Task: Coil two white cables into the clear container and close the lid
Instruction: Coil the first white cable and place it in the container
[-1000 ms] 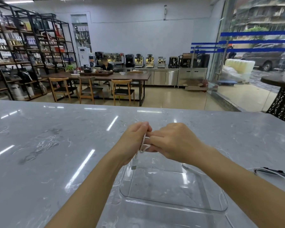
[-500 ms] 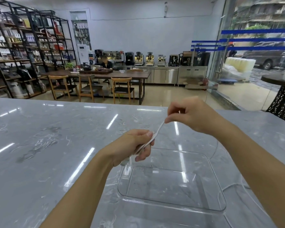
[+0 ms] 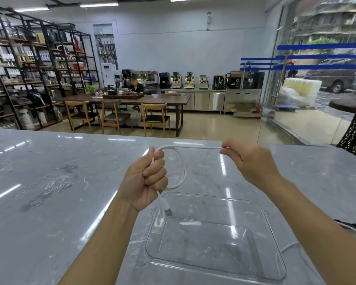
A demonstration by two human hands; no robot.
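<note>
A clear rectangular container lies open on the grey marble counter, just below my hands, with nothing inside. My left hand is fisted around a white cable, which forms one loop to the right of the fist; its USB plug hangs from the bottom of the fist over the container's near-left corner. My right hand pinches the same cable at the top right, holding a straight stretch taut between the two hands. More white cable trails on the counter under my right forearm. No lid is visible.
A dark thin object lies on the counter at the right edge, beside the trailing cable. The counter's far edge runs behind my hands. Beyond it are a wooden table with chairs, shelving, and a seated person.
My right hand has swung the cable out to the right and level with my left fist, and a full loop now hangs from the left hand. Earlier the hands were together.
</note>
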